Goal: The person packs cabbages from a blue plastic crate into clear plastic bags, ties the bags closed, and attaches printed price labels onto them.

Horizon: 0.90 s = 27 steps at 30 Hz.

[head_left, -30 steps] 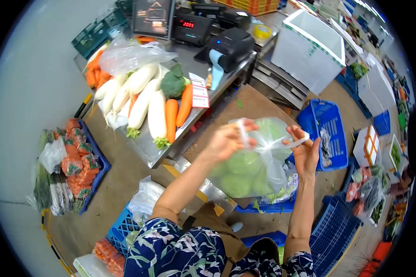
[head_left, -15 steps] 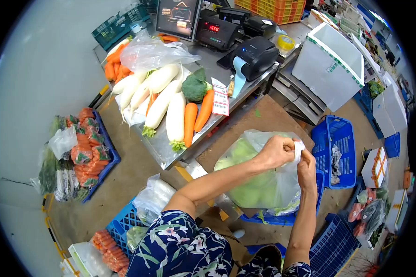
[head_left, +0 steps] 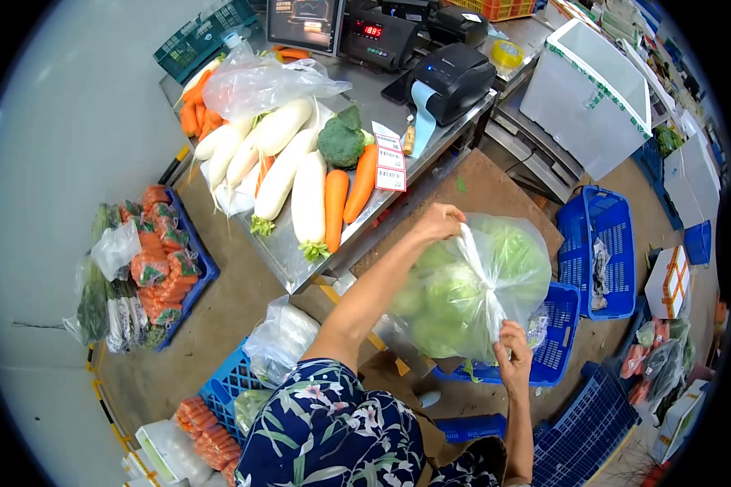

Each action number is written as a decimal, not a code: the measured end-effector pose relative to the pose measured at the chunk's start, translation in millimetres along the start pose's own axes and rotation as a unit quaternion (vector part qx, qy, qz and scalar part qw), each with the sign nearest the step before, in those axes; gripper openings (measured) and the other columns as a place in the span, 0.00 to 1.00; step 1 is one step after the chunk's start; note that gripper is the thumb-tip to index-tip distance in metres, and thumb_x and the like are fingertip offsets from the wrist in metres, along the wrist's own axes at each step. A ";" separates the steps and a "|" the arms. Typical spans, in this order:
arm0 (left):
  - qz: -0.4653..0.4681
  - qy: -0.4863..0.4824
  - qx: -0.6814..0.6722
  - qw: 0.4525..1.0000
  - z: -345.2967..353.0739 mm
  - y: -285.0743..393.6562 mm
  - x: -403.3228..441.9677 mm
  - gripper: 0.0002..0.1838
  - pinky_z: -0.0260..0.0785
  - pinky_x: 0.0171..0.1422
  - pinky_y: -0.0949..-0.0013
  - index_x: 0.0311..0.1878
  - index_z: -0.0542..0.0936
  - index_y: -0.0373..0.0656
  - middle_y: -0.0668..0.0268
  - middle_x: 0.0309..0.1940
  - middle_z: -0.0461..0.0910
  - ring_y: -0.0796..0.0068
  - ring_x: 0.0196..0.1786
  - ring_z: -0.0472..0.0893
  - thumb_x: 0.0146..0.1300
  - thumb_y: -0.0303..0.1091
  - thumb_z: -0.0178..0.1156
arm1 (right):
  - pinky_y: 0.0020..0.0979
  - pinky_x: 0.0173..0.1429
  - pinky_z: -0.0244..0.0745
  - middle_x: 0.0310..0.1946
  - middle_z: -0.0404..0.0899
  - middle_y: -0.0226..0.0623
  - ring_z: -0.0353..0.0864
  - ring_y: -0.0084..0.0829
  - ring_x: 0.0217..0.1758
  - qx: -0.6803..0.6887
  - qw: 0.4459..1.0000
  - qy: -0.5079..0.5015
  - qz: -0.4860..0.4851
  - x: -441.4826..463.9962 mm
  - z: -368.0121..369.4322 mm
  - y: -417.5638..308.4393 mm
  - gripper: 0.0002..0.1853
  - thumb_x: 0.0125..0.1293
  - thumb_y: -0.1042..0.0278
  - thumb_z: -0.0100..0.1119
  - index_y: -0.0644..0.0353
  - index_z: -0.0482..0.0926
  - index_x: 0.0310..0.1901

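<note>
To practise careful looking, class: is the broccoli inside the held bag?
No, the broccoli is out on the metal table beside an orange carrot.

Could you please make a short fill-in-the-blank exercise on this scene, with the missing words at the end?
The left hand and right hand grip the twisted ends of a clear plastic ____.
Beside the carrots on the metal table lies a dark green head of ____.
The lit digits are ____.

Missing words: bag; broccoli; red.

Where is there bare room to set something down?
Bare: the floor between the blue tray of bagged carrots and the steel table; the brown board beyond the clear bag, bar a leaf scrap. Crowded: the tabletop around the radishes and broccoli.
</note>
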<state>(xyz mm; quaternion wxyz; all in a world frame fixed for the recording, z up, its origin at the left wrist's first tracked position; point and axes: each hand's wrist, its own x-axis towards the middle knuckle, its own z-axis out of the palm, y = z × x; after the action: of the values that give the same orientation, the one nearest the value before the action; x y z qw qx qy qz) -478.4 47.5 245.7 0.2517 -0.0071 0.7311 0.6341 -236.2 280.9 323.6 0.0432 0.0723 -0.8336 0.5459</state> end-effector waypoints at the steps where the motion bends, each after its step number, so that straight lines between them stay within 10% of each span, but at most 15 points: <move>1: 0.027 -0.033 0.015 0.999 -11.3 8.1 -13.1 0.23 0.72 0.47 0.70 0.45 0.79 0.33 0.55 0.39 0.81 0.68 0.41 0.81 0.43 0.31 0.70 | 0.41 0.59 0.64 0.40 0.76 0.40 0.72 0.45 0.55 -0.016 1.000 0.011 -0.001 1.9 3.8 0.0 0.06 0.51 0.81 0.62 0.66 0.74 0.28; 4: 0.074 -0.062 0.148 0.984 -52.2 39.1 -66.5 0.30 0.72 0.51 0.68 0.53 0.76 0.32 0.51 0.49 0.78 0.65 0.49 0.78 0.44 0.33 0.70 | 0.41 0.59 0.64 0.41 0.75 0.40 0.71 0.45 0.56 -0.023 0.999 0.022 -0.011 10.4 19.0 -2.1 0.07 0.49 0.80 0.64 0.64 0.74 0.28; 8: 0.024 0.334 0.191 0.923 -94.1 26.1 -77.4 0.29 0.72 0.49 0.63 0.51 0.77 0.33 0.51 0.41 0.81 0.58 0.43 0.81 0.47 0.41 0.70 | 0.41 0.58 0.64 0.42 0.74 0.42 0.70 0.47 0.56 -0.061 0.998 0.015 -0.028 15.5 25.7 -2.7 0.10 0.46 0.79 0.66 0.63 0.74 0.30; 13: -0.033 0.444 0.320 0.836 -94.9 33.2 -42.6 0.23 0.73 0.43 0.65 0.43 0.78 0.32 0.51 0.34 0.82 0.64 0.41 0.82 0.53 0.43 0.67 | 0.40 0.56 0.66 0.43 0.74 0.46 0.72 0.47 0.53 -0.172 0.979 0.064 -0.084 43.2 25.5 -37.5 0.13 0.46 0.77 0.67 0.65 0.75 0.34; 20: 0.052 0.175 -0.250 0.951 -84.0 22.2 -88.9 0.13 0.62 0.28 0.79 0.45 0.75 0.35 0.68 0.31 0.80 0.83 0.28 0.73 0.59 0.29 0.62 | 0.33 0.49 0.73 0.49 0.73 0.49 0.76 0.36 0.48 0.127 0.984 0.120 0.025 116.2 63.2 -57.9 0.22 0.58 0.73 0.63 0.65 0.69 0.54; 23: 0.010 0.140 -0.280 0.950 -44.5 33.6 -142.9 0.12 0.56 0.28 0.81 0.45 0.76 0.39 0.70 0.31 0.80 0.87 0.26 0.69 0.58 0.27 0.63 | 0.26 0.46 0.75 0.44 0.76 0.47 0.78 0.28 0.45 0.404 0.887 0.080 0.211 152.8 88.4 -64.1 0.31 0.62 0.74 0.58 0.65 0.57 0.65; 27: -0.025 0.041 -0.223 0.974 -32.1 13.8 -169.9 0.17 0.64 0.33 0.79 0.48 0.77 0.37 0.67 0.34 0.81 0.85 0.31 0.74 0.56 0.30 0.67 | 0.25 0.45 0.76 0.39 0.79 0.43 0.79 0.27 0.41 0.462 0.866 0.106 0.157 161.9 108.7 -50.4 0.25 0.61 0.82 0.56 0.68 0.64 0.60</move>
<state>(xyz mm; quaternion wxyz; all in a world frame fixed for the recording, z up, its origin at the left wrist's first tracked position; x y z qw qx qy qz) -346.1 -32.2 324.7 0.2295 -0.1067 0.5808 0.7737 -386.7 149.5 350.1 0.0071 -0.1058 -0.4764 0.8728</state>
